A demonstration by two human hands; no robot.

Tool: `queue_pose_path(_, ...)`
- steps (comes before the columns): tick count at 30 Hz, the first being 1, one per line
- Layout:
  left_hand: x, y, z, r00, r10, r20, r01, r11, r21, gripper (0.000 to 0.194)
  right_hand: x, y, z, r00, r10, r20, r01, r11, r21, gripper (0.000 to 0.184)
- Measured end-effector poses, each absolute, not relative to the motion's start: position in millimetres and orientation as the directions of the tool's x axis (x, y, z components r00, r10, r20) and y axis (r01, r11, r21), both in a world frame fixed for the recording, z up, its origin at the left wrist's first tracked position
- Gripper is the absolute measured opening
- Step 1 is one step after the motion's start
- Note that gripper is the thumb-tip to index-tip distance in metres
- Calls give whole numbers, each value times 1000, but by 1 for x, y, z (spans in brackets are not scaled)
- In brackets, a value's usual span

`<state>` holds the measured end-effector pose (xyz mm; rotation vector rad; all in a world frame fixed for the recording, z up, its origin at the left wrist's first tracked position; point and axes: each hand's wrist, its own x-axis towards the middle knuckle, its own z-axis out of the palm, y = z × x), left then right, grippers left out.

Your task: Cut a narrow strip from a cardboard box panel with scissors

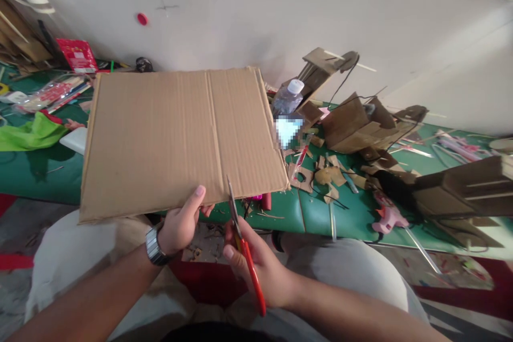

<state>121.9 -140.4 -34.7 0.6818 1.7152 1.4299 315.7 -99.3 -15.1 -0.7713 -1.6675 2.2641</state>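
Observation:
A large flat sheet of brown cardboard [160, 133] is held up in front of me, tilted, with a crease running down its right part. My left hand [182, 227] grips its near edge, thumb on top and fingers underneath. Red-handled scissors [250, 272] are in my right hand [256, 256], which is closed around the handles. One blade shows over the cardboard at its near edge, close to the crease; the other blade is hidden, apparently below the sheet.
Behind the sheet runs a green padded bench [284, 211]. To the right are cardboard scraps [331, 176], a plastic bottle [288, 96], a pink glue gun [388, 219] and a cardboard structure [360, 123]. Leftward lie a green cloth [34, 133] and a red packet [77, 55].

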Motion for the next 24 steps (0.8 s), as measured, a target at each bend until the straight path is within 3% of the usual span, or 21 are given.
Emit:
queue_pose_path(3,125,-136,-30,-491,816,-305,-270,190,944,64,316,-96,-13,-859,440,-262,106,-349,-931,48)
queue_pose_path(5,127,-135,-30,-465,834,-298,-303,167,938,62,317,-95,-12,-873,408,-267,103,-381,-919,49)
queue_pose_path(19,130,-141,-42,-483,834,-268,-201,193,960,65,317,-94,-14,-897,401,-185,22,-379,-925,48)
queue_pose_path(24,130,-144,-42,-459,844,-278,-158,231,960,65,317,-98,-19,-884,409,-225,22,-446,-895,52)
